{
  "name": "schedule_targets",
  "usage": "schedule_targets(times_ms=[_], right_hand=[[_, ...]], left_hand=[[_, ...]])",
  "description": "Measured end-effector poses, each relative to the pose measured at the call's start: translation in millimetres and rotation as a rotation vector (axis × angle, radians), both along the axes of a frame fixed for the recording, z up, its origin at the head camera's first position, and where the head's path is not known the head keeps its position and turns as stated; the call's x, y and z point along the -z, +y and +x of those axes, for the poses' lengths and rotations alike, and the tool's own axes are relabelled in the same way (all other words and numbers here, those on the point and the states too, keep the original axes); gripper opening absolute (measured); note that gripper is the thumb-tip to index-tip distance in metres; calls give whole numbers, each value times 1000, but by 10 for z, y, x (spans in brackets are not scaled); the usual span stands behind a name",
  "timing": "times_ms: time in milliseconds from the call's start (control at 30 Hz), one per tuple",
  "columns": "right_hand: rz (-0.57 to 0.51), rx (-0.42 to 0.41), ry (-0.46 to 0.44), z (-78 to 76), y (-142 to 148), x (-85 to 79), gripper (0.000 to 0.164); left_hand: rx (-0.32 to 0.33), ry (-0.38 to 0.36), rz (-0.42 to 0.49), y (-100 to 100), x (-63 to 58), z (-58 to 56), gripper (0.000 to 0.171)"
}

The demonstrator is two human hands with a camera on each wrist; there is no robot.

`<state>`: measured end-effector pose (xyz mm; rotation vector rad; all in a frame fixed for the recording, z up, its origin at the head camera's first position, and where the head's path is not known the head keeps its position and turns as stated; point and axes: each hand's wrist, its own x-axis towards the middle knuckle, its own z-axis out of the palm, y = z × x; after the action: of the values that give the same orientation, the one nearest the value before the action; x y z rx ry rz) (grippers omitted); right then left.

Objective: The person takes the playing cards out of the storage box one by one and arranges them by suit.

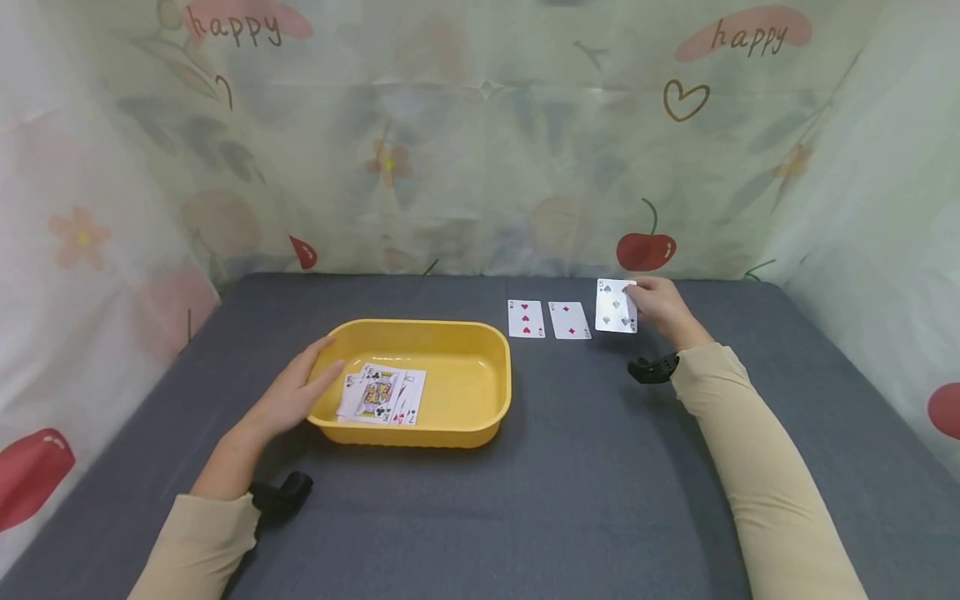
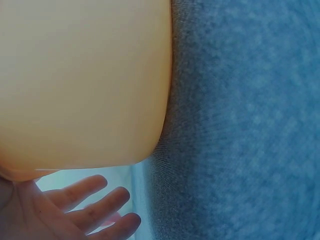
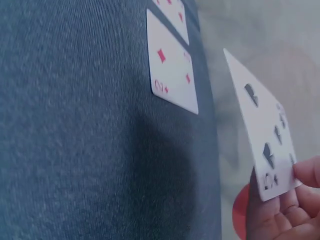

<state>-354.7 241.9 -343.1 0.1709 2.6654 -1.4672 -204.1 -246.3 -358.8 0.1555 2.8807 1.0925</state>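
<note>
The right hand [image 1: 660, 308] pinches a white rectangular spade card [image 1: 615, 308] by its right edge, presumably so its face shows, over the dark-grey tabletop's [image 1: 555, 492] far right. The left hand [image 1: 296, 387], fingers spread, touches a yellow rectangular plastic basin [image 1: 457, 375], seemingly steadying it.

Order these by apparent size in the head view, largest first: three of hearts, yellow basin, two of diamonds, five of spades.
1. Yellow basin
2. Five of spades
3. Two of diamonds, three of hearts: too alike to rank

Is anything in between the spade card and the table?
Nothing visible except the right hand holding it: the white rectangular five of spades hovers above dark-grey cloth, beside the white two of diamonds.
</note>
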Motion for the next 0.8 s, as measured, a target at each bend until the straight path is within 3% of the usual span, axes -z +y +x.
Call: schedule_targets(times_ms=[300,800], right_hand=[[33,72,-74,-86,62,77,54],[8,154,-43,-139,86,248,48]], left_hand=[[-13,-11,-2,14,-12,2,68],[-19,-24,-1,18,-12,4,69]])
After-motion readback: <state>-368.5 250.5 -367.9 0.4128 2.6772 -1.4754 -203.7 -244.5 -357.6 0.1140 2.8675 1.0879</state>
